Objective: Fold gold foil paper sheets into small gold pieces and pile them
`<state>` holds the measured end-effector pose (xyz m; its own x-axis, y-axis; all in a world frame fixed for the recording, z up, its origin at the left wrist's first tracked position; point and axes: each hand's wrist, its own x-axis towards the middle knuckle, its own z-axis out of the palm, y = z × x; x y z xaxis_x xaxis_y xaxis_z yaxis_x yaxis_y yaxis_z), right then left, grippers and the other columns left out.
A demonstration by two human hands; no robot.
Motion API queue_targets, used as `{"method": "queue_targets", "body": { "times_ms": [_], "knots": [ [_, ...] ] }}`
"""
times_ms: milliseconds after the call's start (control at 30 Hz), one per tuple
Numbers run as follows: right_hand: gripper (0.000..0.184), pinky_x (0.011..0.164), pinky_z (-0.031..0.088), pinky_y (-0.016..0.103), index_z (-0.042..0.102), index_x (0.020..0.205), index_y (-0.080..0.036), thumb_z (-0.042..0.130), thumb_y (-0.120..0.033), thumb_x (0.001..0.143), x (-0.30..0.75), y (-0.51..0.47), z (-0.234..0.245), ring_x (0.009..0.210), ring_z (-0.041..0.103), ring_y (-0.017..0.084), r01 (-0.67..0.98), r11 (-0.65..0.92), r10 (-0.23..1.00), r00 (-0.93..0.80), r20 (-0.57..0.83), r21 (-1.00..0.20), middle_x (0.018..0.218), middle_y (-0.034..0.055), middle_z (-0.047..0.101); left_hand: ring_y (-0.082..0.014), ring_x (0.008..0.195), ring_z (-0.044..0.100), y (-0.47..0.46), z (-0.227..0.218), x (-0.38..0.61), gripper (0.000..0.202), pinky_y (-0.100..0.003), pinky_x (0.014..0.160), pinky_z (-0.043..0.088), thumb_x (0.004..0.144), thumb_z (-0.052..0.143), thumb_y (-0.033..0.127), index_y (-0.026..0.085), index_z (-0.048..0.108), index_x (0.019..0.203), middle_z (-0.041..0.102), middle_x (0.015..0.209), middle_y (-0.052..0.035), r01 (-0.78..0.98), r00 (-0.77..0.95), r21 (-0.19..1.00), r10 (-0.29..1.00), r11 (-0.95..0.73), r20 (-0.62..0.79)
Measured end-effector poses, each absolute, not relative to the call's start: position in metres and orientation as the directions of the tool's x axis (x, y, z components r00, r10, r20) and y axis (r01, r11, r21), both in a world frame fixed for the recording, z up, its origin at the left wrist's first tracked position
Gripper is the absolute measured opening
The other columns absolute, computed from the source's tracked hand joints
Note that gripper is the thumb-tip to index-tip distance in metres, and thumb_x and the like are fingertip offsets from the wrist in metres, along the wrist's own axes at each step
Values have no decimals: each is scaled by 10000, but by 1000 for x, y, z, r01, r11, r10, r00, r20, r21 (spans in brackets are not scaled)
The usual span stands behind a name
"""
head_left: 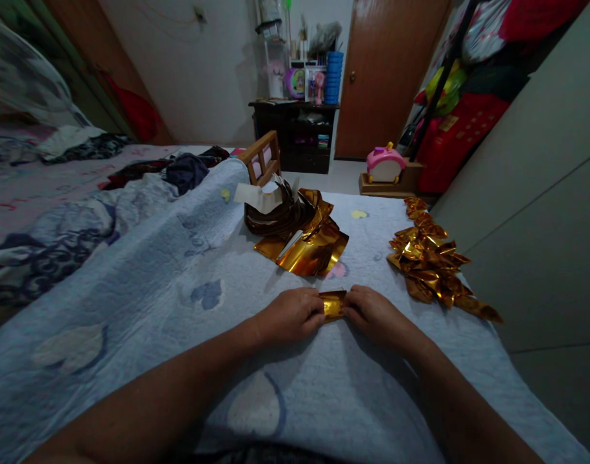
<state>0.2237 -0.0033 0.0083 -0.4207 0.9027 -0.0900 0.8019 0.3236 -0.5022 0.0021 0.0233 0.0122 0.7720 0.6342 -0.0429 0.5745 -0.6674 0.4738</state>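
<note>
A small folded piece of gold foil paper lies low over the bed cover, held at both ends. My left hand is closed on its left end, thumb toward me. The fingers of my right hand pinch its right end. Just beyond my hands are loose gold foil sheets, spread and overlapping. Behind them sits a thick curled stack of paper with pale edges sticking up. Off to the right, a pile of folded gold foil pieces runs along the bed's edge.
A pale blue quilted cover with heart shapes lies under everything. Rumpled clothes are on the left. A wooden bed rail stands at the far edge. Beyond are a dark cabinet, a pink toy and a red suitcase.
</note>
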Motion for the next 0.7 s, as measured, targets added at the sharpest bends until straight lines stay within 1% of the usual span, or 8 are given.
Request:
{"method": "queue_targets", "body": {
  "times_ms": [100,167,300,433,600,700],
  "knots": [
    [143,757,425,317,662,830,-166,546,-130,905,222,-5,8,829,596,213,831,302,919,-384,-89,-468,877,85,664,-203,818,616,23,11,2,185,-288,704,424,938,581,279,162,686,842,654,854,-55,651,712,437,699,-621,-66],
    [137,753,420,315,661,835,-169,549,-140,908,221,-6,9,832,599,214,846,286,927,-363,-92,-450,880,85,672,-197,793,611,23,10,2,187,-282,677,412,927,603,298,162,676,822,654,832,-49,672,691,429,719,-603,-71],
    [98,719,404,314,664,832,-176,594,-183,900,220,-6,10,814,602,222,884,247,945,-310,-102,-396,849,89,677,-188,779,605,22,10,2,181,-272,660,406,926,604,301,171,661,813,652,823,-41,670,691,424,721,-610,-55],
    [99,703,395,317,676,843,-182,616,-231,905,219,-5,9,821,611,232,907,239,950,-292,-110,-346,839,86,674,-188,776,597,21,13,3,175,-273,663,407,924,603,289,170,663,809,650,818,-43,689,684,396,725,-607,-81],
    [100,716,402,323,685,858,-174,627,-239,907,217,-5,10,853,625,240,923,194,955,-256,-150,-333,889,101,698,-200,800,589,21,14,5,184,-290,682,412,910,640,302,166,669,790,639,828,-54,696,684,381,723,-609,-95],
    [96,722,406,323,687,866,-170,633,-240,905,217,-5,9,858,627,240,925,196,956,-254,-147,-326,895,104,700,-204,822,594,21,14,5,198,-293,700,421,921,628,311,166,674,794,642,841,-55,698,688,358,720,-620,-95]
  ]
}}
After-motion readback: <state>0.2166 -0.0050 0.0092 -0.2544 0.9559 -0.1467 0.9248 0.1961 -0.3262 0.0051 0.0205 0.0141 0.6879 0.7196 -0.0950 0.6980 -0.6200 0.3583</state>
